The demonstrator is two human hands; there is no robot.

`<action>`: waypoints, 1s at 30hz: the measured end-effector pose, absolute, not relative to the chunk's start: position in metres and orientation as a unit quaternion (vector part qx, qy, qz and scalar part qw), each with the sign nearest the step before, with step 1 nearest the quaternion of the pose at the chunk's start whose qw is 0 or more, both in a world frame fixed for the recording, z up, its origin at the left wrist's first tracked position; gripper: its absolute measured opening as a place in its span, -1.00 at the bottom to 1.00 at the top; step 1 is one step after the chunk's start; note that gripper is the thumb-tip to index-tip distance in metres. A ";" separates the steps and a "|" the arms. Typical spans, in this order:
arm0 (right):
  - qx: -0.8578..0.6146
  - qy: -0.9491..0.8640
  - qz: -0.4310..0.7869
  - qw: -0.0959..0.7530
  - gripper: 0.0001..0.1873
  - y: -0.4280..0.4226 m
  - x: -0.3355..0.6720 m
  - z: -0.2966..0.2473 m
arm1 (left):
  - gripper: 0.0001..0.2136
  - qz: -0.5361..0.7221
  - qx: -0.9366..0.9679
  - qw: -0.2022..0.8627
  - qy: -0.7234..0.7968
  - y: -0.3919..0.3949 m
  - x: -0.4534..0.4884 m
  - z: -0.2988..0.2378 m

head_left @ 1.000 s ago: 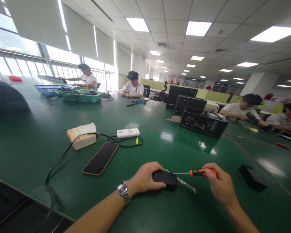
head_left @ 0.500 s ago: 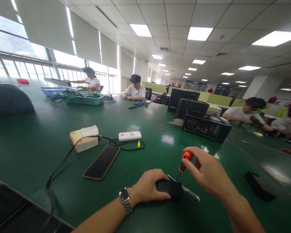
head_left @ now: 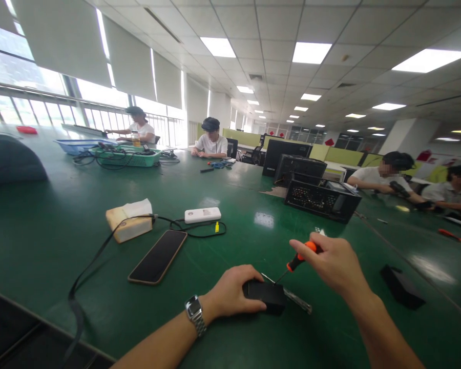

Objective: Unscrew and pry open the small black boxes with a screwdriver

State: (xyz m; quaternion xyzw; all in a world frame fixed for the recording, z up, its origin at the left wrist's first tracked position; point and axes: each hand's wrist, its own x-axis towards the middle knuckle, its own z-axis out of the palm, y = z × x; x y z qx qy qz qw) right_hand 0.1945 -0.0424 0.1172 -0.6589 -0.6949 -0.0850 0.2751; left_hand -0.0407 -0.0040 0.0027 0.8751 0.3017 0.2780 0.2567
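My left hand [head_left: 238,293], with a watch [head_left: 194,310] on its wrist, grips a small black box-shaped case [head_left: 271,297] against the green table. In my right hand [head_left: 332,259] is an orange-and-black screwdriver [head_left: 300,256], held by its handle. Its shaft slants down to the left, and the tip meets the far upper edge of the case. Behind and beside the case lies a slim metal tool with a clear handle [head_left: 298,301], partly hidden by the case. Another black block-like piece [head_left: 401,288] rests on the table to the right.
Left of my hands lie a phone [head_left: 158,257], a tissue pack [head_left: 129,221] and a white power bank [head_left: 203,215] with a black cable. Computer parts [head_left: 320,197] stand farther back. Baskets [head_left: 126,155] hold cables. Several people sit around the table.
The screwdriver has gone from nearly upright to leaning, its handle tilted to the right. My right hand has shifted right with it; the left hand keeps its hold on the case.
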 end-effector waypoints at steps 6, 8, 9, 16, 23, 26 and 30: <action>-0.590 -0.756 0.009 0.283 -0.69 -0.042 0.190 0.123 | -0.58 0.268 0.876 0.260 0.304 -0.004 -0.040 0.002; -0.574 -0.768 0.044 0.282 -0.72 -0.044 0.193 0.127 | -0.57 0.266 0.878 0.260 0.301 -0.003 -0.041 0.003; -0.571 -0.770 0.053 0.279 -0.69 -0.046 0.195 0.128 | -0.57 0.265 0.879 0.259 0.299 -0.003 -0.042 0.004; -0.573 -0.766 0.064 0.286 -0.66 -0.051 0.200 0.130 | -0.56 0.242 0.892 0.243 0.294 -0.002 -0.047 0.008; -0.579 -0.731 -0.044 0.359 -0.62 -0.045 0.187 0.118 | -0.59 0.247 0.873 0.243 0.342 -0.002 -0.045 0.008; -0.557 -0.746 -0.012 0.364 -0.70 -0.044 0.185 0.117 | -0.59 0.252 0.871 0.251 0.338 0.000 -0.044 0.007; -0.577 -0.752 -0.016 0.320 -0.64 -0.046 0.187 0.121 | -0.58 0.256 0.877 0.248 0.323 0.000 -0.045 0.007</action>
